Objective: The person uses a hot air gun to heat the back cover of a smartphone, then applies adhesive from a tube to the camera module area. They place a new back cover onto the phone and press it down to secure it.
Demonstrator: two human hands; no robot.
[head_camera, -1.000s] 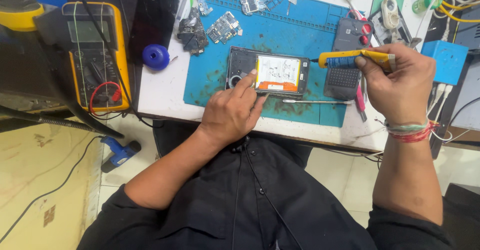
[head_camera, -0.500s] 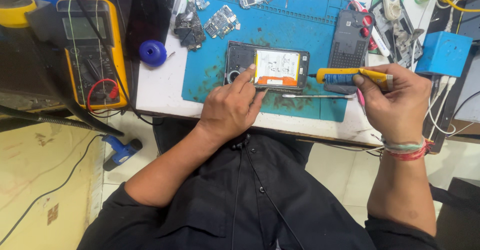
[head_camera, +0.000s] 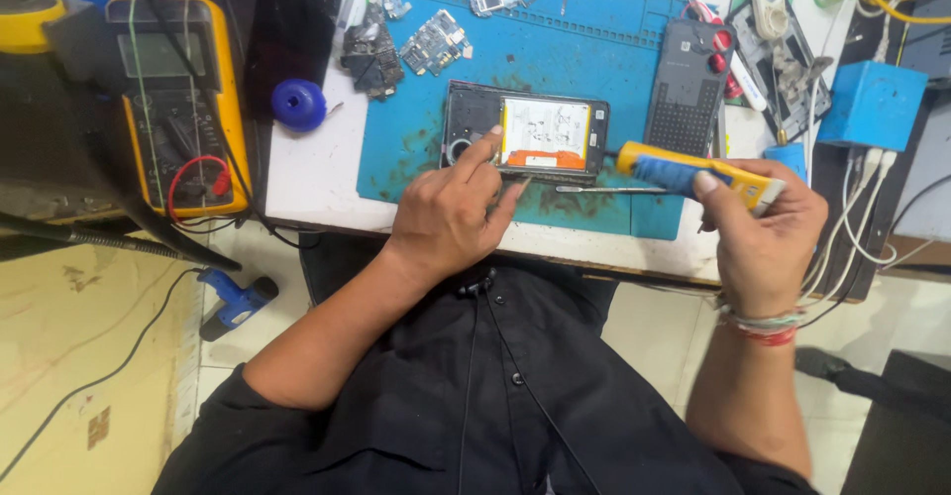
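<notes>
The left hand (head_camera: 451,213) rests on the near edge of the blue mat (head_camera: 416,148), fingers curled, with the forefinger tip touching the lower left part of the opened phone (head_camera: 523,138). The phone lies flat in the middle of the mat, back cover off, its white and orange battery showing. A pair of tweezers (head_camera: 604,190) lies on the mat just below the phone; whether the left fingers pinch its near end cannot be told.

The right hand (head_camera: 763,232) is closed around a yellow and blue screwdriver (head_camera: 693,174), thumb pressed on top of the handle. The tool lies nearly level, its tip pointing left at the phone's right end.

A dark phone cover (head_camera: 686,84) lies on the mat to the right of the phone. Small circuit boards (head_camera: 434,44) lie at the mat's far left. A blue cap (head_camera: 298,105) sits on the white table (head_camera: 307,173), and a yellow multimeter (head_camera: 178,104) stands farther left. A blue box (head_camera: 872,107) with white cables sits at the right.
</notes>
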